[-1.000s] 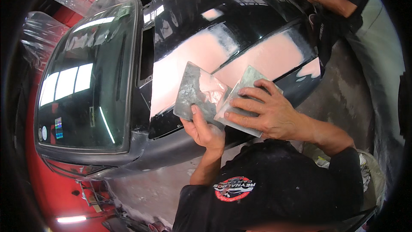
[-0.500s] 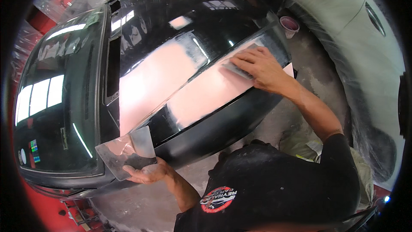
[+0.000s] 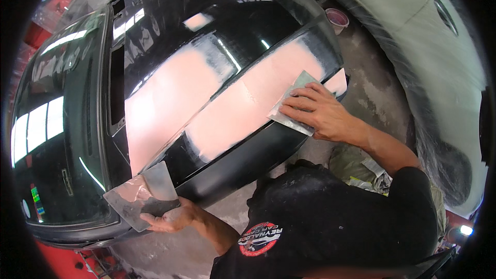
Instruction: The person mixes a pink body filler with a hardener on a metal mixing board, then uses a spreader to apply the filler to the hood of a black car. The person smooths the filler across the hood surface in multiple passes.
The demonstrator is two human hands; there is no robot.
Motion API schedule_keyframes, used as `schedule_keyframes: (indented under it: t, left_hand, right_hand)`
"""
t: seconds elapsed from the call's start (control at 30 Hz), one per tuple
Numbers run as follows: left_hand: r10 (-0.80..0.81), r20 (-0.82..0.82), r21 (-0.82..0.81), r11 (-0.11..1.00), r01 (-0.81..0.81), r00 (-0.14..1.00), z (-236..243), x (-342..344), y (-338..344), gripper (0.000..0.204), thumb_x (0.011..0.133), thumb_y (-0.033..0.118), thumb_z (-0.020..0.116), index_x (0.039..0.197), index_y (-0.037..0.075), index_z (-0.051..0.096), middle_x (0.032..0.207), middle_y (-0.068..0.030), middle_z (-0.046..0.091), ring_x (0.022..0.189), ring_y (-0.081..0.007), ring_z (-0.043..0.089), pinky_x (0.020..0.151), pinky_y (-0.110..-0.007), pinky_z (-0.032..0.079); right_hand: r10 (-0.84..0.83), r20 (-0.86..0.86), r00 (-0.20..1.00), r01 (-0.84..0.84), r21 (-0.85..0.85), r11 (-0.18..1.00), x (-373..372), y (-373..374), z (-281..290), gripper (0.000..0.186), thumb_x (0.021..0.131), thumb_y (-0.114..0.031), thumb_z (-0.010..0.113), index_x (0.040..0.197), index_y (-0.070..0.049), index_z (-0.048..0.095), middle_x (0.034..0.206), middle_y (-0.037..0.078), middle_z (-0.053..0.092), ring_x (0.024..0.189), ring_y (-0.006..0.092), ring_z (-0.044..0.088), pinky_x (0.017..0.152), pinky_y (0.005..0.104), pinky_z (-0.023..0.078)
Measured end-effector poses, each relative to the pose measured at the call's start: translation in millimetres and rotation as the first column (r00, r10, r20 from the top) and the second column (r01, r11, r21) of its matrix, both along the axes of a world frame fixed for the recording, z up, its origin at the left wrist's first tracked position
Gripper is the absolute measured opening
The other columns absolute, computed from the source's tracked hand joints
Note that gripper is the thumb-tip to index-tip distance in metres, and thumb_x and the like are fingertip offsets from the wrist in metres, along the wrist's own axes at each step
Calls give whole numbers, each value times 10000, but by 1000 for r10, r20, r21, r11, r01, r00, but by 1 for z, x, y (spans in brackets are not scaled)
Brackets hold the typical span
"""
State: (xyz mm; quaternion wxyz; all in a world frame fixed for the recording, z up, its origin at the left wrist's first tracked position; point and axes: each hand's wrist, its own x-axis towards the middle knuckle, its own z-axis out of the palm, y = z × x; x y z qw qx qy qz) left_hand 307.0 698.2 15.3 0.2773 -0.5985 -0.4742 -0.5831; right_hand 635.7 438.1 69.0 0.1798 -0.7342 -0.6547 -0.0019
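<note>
My left hand (image 3: pixel 171 220) holds a flat square putty board (image 3: pixel 161 183) from below, and a smear of pink filler (image 3: pixel 133 189) lies on it. The board is beside the rear corner of the car's side window. My right hand (image 3: pixel 325 116) grips a flat grey spreader (image 3: pixel 301 80), fingers pressed on its face. The spreader rests at the lower edge of a long pink filler patch (image 3: pixel 232 106) on the black car panel (image 3: pixel 243 159). A faint ridge line shows in that patch. Above the panel seam is a second pink patch (image 3: pixel 168 90).
A car covered in clear plastic sheeting (image 3: pixel 398 31) stands on the right. On the floor near the black car's far end is a pink-stained bucket (image 3: pixel 337 18). Crumpled sheeting (image 3: pixel 356 168) lies by my right side. The dark side window (image 3: pixel 57 139) is at left.
My right hand has moved the spreader down from the middle of the long patch to its lower edge and turned it. The left hand still holds the board; the view has shifted slightly.
</note>
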Motion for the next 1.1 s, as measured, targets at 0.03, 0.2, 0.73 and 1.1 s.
schedule_keyframes:
  t: [0.03,0.2,0.73,1.1]
  left_hand:
    - [-82,129,-2,997,83,988,-1,-1,6,609,674,83,830,1242,-11,634,1216,-200,653,1151,-387,624,1046,-486,475]
    - [-222,486,31,971,237,845,-8,-4,18,732,544,84,888,1235,25,654,1200,-170,690,1157,-380,631,1145,-503,391]
    - [-505,776,207,771,602,379,27,18,4,440,923,194,654,1282,-54,593,1341,-221,511,1188,-304,578,967,-419,555]
    - [-421,849,201,815,543,319,56,54,-22,393,965,130,609,1316,-47,583,1353,-239,465,1215,-338,554,975,-436,568]
  right_hand:
    - [-26,-28,999,23,-106,994,0,-5,3,750,594,-32,802,1311,-127,604,1324,64,596,1260,264,529,1054,456,367]
    - [-82,114,990,67,128,990,26,28,11,829,615,61,703,1406,-128,541,1395,66,546,1313,298,486,1096,478,345]
    - [104,12,994,-103,-55,993,-4,22,8,836,536,-123,857,1329,-233,614,1306,2,584,1258,239,506,1029,493,361]
    - [-194,120,974,187,69,980,72,16,11,682,746,19,673,1368,-253,608,1373,38,599,1311,223,525,1084,485,346]
